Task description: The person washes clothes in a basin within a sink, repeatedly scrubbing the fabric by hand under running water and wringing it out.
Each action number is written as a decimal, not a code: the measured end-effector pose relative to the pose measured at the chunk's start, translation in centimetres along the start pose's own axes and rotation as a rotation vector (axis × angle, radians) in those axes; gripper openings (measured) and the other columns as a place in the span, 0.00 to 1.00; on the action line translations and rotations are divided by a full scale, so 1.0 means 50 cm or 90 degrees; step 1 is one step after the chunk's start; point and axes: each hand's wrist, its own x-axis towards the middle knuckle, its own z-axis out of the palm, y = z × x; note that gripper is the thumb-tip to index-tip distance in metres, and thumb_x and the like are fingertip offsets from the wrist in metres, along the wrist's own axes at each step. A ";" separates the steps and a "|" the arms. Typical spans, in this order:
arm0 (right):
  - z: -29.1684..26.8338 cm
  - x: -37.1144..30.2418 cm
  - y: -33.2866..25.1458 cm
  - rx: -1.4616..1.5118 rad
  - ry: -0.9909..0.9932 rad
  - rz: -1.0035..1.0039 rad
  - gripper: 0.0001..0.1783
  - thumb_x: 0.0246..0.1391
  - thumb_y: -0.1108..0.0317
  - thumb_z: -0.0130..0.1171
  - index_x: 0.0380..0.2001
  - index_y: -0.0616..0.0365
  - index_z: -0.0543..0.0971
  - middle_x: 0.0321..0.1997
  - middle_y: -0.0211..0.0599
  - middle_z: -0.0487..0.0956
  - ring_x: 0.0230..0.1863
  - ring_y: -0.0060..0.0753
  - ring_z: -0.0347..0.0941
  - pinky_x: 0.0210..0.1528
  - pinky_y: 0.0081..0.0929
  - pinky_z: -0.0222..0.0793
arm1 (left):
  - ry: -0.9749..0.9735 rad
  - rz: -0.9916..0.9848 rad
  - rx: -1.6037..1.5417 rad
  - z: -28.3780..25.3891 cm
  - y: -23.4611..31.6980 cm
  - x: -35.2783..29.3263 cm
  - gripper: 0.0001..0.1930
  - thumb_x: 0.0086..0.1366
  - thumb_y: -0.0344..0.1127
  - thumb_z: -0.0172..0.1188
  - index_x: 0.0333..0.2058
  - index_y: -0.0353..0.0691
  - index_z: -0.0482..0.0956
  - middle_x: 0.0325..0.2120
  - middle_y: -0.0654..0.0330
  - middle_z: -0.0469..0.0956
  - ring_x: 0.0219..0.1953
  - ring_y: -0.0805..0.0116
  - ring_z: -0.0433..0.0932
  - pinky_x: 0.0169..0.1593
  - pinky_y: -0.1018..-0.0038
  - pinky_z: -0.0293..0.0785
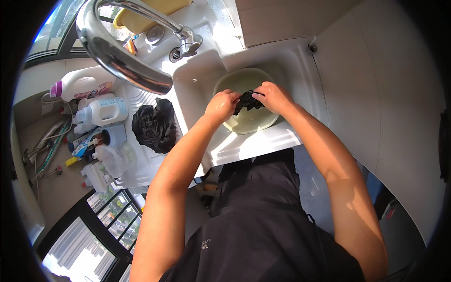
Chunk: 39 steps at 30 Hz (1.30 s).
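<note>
My left hand (222, 105) and my right hand (276, 97) are both closed on a small piece of wet-looking black cloth (248, 101), one hand at each side of it. The cloth is bunched between the fingers; what kind of garment or rag it is, I cannot tell. Below it lies a round pale green basin (253, 125), which seems to hold water. The basin stands in a white sink (193, 81). Left of the sink, a crumpled, shiny black bundle (156, 126) rests on the ribbed drainboard.
A large curved chrome faucet (122, 61) arches over the sink's left side. Several detergent bottles (109, 110) and plastic containers line the drainboard's left edge. A yellow basin (145, 19) sits at the back. A wall panel (361, 89) rises close on the right.
</note>
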 end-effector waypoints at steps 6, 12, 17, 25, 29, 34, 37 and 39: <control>-0.069 -0.028 -0.051 -0.099 0.273 -0.261 0.12 0.66 0.59 0.64 0.42 0.55 0.89 0.44 0.38 0.85 0.47 0.49 0.81 0.48 0.41 0.78 | 0.068 -0.022 0.007 -0.023 0.031 -0.055 0.11 0.71 0.37 0.59 0.48 0.45 0.87 0.41 0.54 0.86 0.48 0.47 0.83 0.54 0.56 0.80; -0.117 -0.056 -0.145 0.065 0.163 -0.110 0.14 0.68 0.60 0.63 0.40 0.61 0.87 0.41 0.45 0.85 0.46 0.54 0.82 0.49 0.42 0.78 | 0.239 -0.056 -0.155 -0.037 0.106 -0.096 0.18 0.68 0.42 0.64 0.53 0.41 0.82 0.52 0.53 0.83 0.55 0.47 0.81 0.60 0.56 0.77; -0.161 -0.060 -0.212 0.051 0.188 -0.154 0.15 0.70 0.59 0.60 0.41 0.60 0.86 0.42 0.47 0.85 0.44 0.56 0.81 0.49 0.45 0.77 | 0.200 -0.116 -0.288 -0.081 0.186 -0.085 0.17 0.65 0.35 0.57 0.51 0.39 0.83 0.42 0.43 0.84 0.49 0.39 0.82 0.55 0.51 0.77; -0.294 -0.118 -0.207 -0.019 0.083 -0.093 0.22 0.55 0.56 0.76 0.46 0.60 0.86 0.46 0.47 0.88 0.45 0.51 0.84 0.49 0.42 0.78 | 0.301 0.093 -0.129 -0.241 0.187 -0.120 0.13 0.68 0.29 0.54 0.48 0.40 0.84 0.42 0.44 0.85 0.49 0.41 0.83 0.54 0.52 0.78; -0.348 -0.137 -0.291 -0.218 -0.079 0.069 0.23 0.53 0.56 0.75 0.49 0.55 0.86 0.45 0.47 0.87 0.49 0.55 0.83 0.52 0.47 0.79 | 0.304 0.184 -0.065 -0.306 0.194 -0.150 0.12 0.69 0.29 0.54 0.49 0.37 0.79 0.41 0.44 0.83 0.48 0.39 0.81 0.54 0.51 0.77; -0.392 -0.156 -0.268 -0.183 0.052 0.000 0.22 0.52 0.57 0.75 0.45 0.59 0.86 0.38 0.44 0.87 0.44 0.52 0.83 0.49 0.46 0.78 | 0.313 0.203 -0.020 -0.371 0.266 -0.182 0.09 0.70 0.31 0.55 0.46 0.37 0.78 0.40 0.44 0.83 0.48 0.40 0.82 0.53 0.52 0.77; -0.419 -0.171 -0.292 0.042 0.022 0.037 0.15 0.55 0.61 0.73 0.36 0.60 0.81 0.29 0.27 0.81 0.33 0.29 0.77 0.42 0.34 0.72 | 0.270 0.159 0.012 -0.409 0.263 -0.215 0.09 0.72 0.35 0.57 0.46 0.38 0.79 0.39 0.44 0.83 0.49 0.41 0.82 0.52 0.52 0.77; -0.437 -0.177 -0.268 0.179 -0.017 0.041 0.14 0.56 0.63 0.73 0.33 0.58 0.78 0.29 0.24 0.77 0.32 0.22 0.72 0.40 0.29 0.70 | 0.261 0.178 0.049 -0.421 0.258 -0.215 0.10 0.74 0.38 0.59 0.46 0.40 0.79 0.41 0.45 0.84 0.48 0.42 0.82 0.51 0.52 0.79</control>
